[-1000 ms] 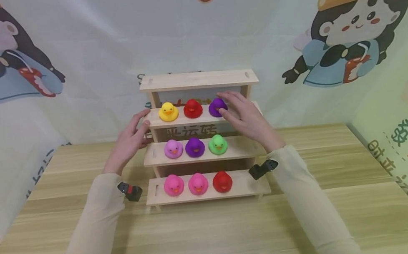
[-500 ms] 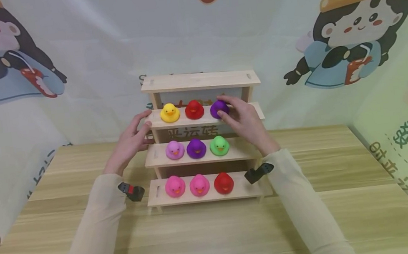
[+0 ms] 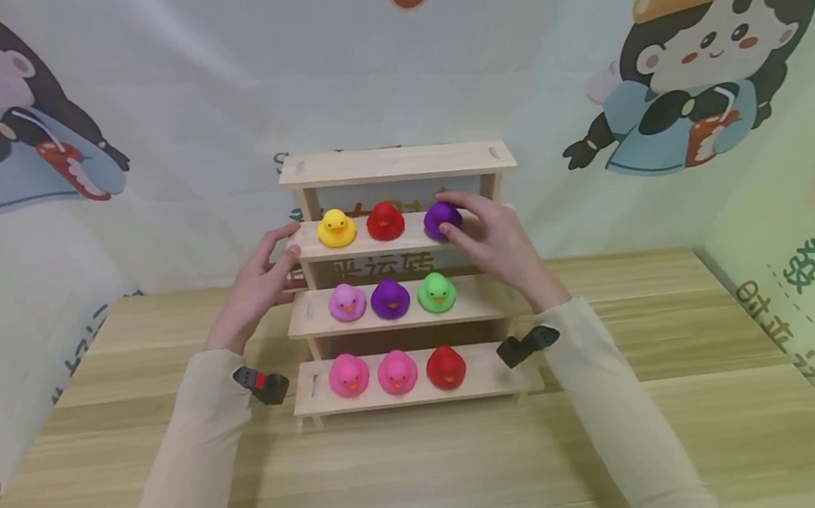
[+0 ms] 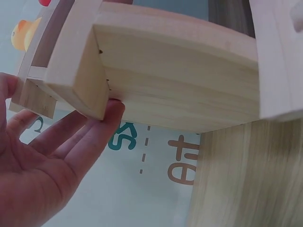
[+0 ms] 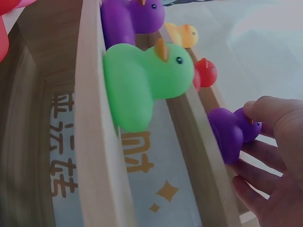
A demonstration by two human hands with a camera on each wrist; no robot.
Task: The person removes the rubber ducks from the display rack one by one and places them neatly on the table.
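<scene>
"Start at the left: what are the fingers doing?"

"Left of centre in the head view, the bare left hand [image 3: 253,287] has its fingers extended, touching the left end of a pale wooden four-tier stand [image 3: 397,163]."

"And its second tier from the top?"

"A glossy yellow toy duck [image 3: 336,229], a glossy red toy duck [image 3: 385,222], then, just right of centre, a glossy purple toy duck [image 3: 442,221]. The tier below bears a lilac toy duck [image 3: 347,304], a second purple duck [image 3: 390,299] and a bright green toy duck [image 3: 436,293]; the lowest, two hot-pink toy ducks [image 3: 348,375] and another red duck [image 3: 446,368]."

"Who has the upper purple one?"

"The bare right hand [image 3: 496,240], right of centre, pinches it: thumb by its head, fingers against its body. Whether its base touches the board, I can't tell."
</scene>
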